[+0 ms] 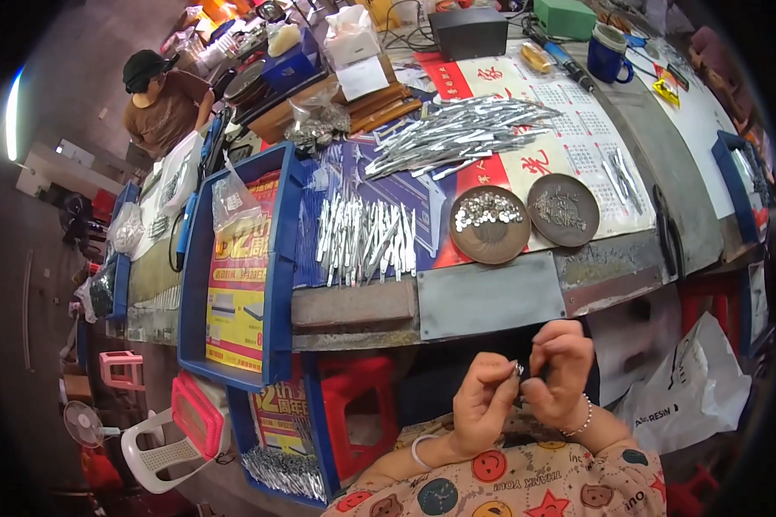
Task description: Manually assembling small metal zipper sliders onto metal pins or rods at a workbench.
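Close to the table's near edge, my left hand (485, 398) pinches a tiny shiny metal piece (518, 370) between thumb and fingertips. My right hand (562, 372) is right beside it, fingers curled in; whether it grips anything is too small to make out. Beyond my hands are two round brown dishes: the left dish (490, 251) holds small silvery discs (489, 209), the right dish (569, 239) small thin metal bits (562, 210). Narrow metal strips (366, 239) lie in a row to the left, and a larger heap of strips (466, 131) sits behind.
A grey metal plate (491, 295) covers the table's front edge. Left of it a blue tray (282, 258) overhangs the edge, above another blue tray (321, 431) with metal strips. A blue mug (610, 59) stands far right. Another person (168, 103) sits at the far left.
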`<control>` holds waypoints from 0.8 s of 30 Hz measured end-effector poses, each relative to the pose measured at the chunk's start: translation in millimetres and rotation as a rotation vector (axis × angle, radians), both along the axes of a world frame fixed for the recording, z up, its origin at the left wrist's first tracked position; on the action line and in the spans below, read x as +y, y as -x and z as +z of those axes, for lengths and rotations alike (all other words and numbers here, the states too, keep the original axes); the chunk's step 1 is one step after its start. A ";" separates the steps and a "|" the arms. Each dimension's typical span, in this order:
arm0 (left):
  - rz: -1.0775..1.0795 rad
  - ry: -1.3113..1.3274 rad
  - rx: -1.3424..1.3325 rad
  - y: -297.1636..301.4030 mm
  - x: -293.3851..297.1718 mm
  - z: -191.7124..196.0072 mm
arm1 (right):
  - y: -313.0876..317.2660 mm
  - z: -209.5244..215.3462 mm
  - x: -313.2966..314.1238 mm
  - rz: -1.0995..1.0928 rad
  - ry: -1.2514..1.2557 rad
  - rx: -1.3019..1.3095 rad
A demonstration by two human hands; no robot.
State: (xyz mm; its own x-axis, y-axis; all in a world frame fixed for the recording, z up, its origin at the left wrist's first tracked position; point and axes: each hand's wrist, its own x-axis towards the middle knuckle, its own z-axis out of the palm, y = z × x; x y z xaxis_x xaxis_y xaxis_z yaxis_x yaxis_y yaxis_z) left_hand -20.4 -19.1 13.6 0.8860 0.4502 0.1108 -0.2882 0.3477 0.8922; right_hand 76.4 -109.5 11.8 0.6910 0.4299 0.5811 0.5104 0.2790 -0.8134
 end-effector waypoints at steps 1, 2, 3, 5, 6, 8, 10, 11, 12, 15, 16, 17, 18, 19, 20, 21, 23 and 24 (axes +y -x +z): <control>0.019 -0.008 -0.017 -1.0 -0.2 -0.2 | 2.7 6.6 2.6 -0.037 0.045 0.052; 0.046 -0.020 -0.040 -3.5 0.1 -2.0 | -6.0 7.8 1.0 0.008 0.146 0.023; 0.044 -0.004 -0.077 -3.7 -0.2 -5.2 | -13.8 7.8 -0.5 0.054 0.246 -0.006; 0.044 -0.046 -0.093 -2.8 -2.1 -6.7 | -11.2 12.9 4.7 0.073 0.247 -0.065; 0.039 -0.083 -0.109 -2.8 -3.6 -7.1 | -8.2 16.3 2.6 0.082 0.275 -0.084; 0.013 -0.064 -0.100 -5.1 -5.9 -6.5 | -7.9 9.4 -2.9 0.082 0.336 -0.071; -0.025 -0.034 -0.086 -5.9 -8.8 -4.3 | -18.6 3.6 -5.5 0.103 0.379 0.032; -0.020 -0.040 -0.070 -3.7 -9.7 -2.9 | -23.1 -8.8 -7.7 0.133 0.280 0.164; -0.020 -0.044 -0.052 -3.4 -9.1 -3.7 | -27.2 -6.2 -10.0 0.075 0.242 0.252; 0.071 -0.116 0.007 -3.0 -4.8 -9.4 | -14.9 9.3 -3.8 0.033 0.213 -0.082; 0.117 -0.280 -0.055 -3.4 -1.3 -14.5 | -1.2 16.3 0.4 0.040 0.237 0.024; 0.072 -0.091 -0.030 2.9 -4.1 -9.0 | -1.9 7.9 1.6 0.083 0.196 0.032; 0.068 -0.103 -0.023 0.5 -3.9 -11.2 | -8.7 1.0 3.9 0.022 0.182 -0.140; 0.067 -0.115 -0.017 -2.2 -3.1 -15.1 | -11.4 1.2 4.2 0.012 0.198 -0.149; 0.068 -0.109 -0.006 -3.3 -0.9 -16.3 | -13.5 0.6 5.7 0.012 0.207 -0.159; 0.062 -0.082 0.001 -2.7 -3.1 -16.1 | -13.1 -1.0 5.6 0.028 0.191 -0.121; 0.046 -0.040 0.000 -2.2 -6.4 -11.0 | -16.0 -4.2 3.6 0.035 0.155 -0.133; 0.065 -0.081 -0.023 -3.1 -6.4 -12.0 | -17.0 -4.5 4.7 0.054 0.104 -0.148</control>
